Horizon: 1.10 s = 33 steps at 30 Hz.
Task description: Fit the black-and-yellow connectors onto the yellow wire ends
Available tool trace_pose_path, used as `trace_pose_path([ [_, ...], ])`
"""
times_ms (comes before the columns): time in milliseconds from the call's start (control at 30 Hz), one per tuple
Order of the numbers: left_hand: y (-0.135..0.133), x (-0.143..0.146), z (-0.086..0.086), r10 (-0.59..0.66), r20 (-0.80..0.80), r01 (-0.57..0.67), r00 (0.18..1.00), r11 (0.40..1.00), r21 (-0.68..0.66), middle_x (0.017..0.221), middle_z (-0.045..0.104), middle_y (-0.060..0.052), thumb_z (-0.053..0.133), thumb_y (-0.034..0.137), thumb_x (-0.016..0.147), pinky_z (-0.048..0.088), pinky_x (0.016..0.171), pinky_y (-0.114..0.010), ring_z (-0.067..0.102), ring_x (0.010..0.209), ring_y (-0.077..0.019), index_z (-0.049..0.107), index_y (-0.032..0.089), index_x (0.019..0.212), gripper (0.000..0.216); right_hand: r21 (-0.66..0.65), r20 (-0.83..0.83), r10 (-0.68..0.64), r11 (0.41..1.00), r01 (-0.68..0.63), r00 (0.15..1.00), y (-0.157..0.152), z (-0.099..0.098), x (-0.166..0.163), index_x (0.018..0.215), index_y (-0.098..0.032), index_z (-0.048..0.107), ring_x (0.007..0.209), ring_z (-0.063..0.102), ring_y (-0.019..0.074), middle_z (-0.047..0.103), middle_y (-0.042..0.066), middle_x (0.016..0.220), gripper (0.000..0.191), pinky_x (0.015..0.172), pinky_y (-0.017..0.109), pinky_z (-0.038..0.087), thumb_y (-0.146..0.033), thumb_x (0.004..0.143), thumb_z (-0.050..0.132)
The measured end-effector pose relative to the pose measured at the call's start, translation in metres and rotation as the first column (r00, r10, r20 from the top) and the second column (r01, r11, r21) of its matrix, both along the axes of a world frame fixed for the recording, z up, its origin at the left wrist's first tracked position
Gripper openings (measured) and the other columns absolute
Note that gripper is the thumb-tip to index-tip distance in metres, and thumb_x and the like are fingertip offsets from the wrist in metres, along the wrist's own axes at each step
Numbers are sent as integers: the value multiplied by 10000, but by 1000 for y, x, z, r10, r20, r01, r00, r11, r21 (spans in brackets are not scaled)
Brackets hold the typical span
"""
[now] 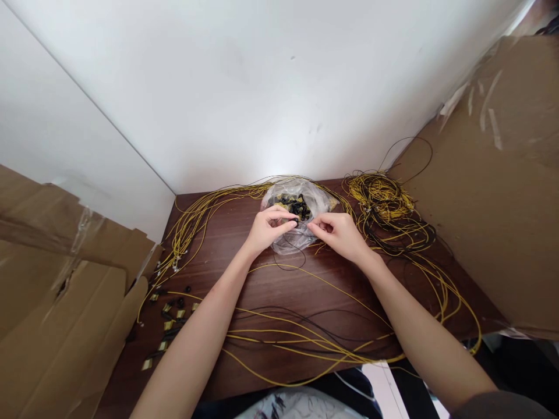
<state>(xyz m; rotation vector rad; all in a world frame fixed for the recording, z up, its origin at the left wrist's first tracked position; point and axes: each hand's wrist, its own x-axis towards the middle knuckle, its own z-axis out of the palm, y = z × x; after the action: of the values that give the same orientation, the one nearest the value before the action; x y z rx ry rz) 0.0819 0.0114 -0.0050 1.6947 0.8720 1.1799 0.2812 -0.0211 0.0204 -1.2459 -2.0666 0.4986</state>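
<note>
My left hand (271, 228) pinches a small black part (296, 220) between thumb and fingertips, above the near side of a clear plastic bag (286, 244). Its exact kind is too small to make out. Just to the right, my right hand (338, 230) is closed in a pinch on a thin dark wire (304, 226), whose end points toward the black part. From there the wire seems to loop down below the hands. Inside the open bag lie many small black and yellow parts (299, 206).
Yellow and black wires (196, 215) run along the brown table (262, 291) at left. A tangled wire bundle (379, 198) lies at right, and more wires (305, 343) cross the front. Small black parts with yellow tags (168, 325) lie at left. Cardboard (493, 192) borders the right side.
</note>
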Motion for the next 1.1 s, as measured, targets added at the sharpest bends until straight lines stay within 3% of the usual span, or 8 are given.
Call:
trace_pose_path([
  [433,-3,1,6,-63,-45,62,997,998,-24,800,607,-53,723,314,687,348,541,-222,449,611,-89,744,166,843,215,44,-18,-19,999,20,1000,-6,-5,-15,772,-169,651,560,486,129,575,15,619,258,554,243,344,-334,889,492],
  [700,-2,0,4,-32,-39,32,999,999,-10,783,619,-57,709,284,709,375,591,-240,504,654,-111,738,147,839,191,62,-90,-72,995,78,993,-6,-2,-11,780,-167,638,504,468,114,537,-6,576,124,521,237,365,-265,804,565],
  [900,0,-1,1,-23,-36,23,999,1000,-12,791,627,-64,705,305,713,403,632,-252,533,689,-129,739,147,845,209,65,-38,-36,997,39,999,-5,-3,-9,737,-169,605,525,483,116,550,-4,593,84,544,238,374,-181,778,533],
  [1100,-3,0,4,-38,-51,37,998,999,-9,744,604,-46,714,315,698,353,561,-232,466,610,-98,740,150,831,214,83,-36,-3,997,6,999,-5,-5,-12,797,-175,620,594,516,137,589,19,671,132,580,255,383,-208,844,501],
])
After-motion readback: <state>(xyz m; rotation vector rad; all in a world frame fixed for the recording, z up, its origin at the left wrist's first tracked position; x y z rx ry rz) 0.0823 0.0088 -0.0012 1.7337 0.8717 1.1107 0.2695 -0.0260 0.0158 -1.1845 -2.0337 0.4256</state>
